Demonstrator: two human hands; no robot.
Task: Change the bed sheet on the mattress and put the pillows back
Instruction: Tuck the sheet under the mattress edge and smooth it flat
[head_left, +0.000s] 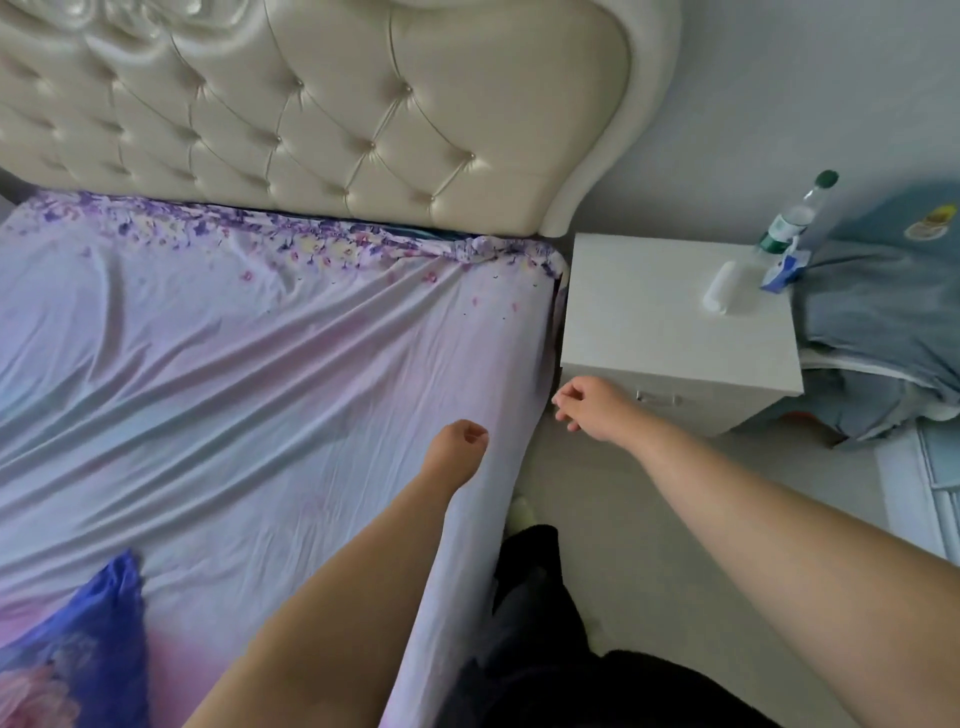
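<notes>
A pale lilac bed sheet (249, 364) with purple flower print covers the mattress, wrinkled in long diagonal folds running from the top right corner. Its edge is bunched at that corner below the cream tufted headboard (363, 114). My left hand (460, 441) hovers low over the sheet near the bed's right edge, its fingers curled into a fist with nothing visible in it. My right hand (592, 408) hangs in the gap between mattress and nightstand, fingers loosely curled, fingertips close to the sheet's side edge. No pillows are in view.
A white nightstand (675, 322) stands right of the bed, carrying a green-capped bottle (795, 218), a white case (722, 286) and a small blue carton (782, 273). A heap of grey fabric (883, 322) lies further right. Dark clothing (530, 623) sits on the floor by the bed.
</notes>
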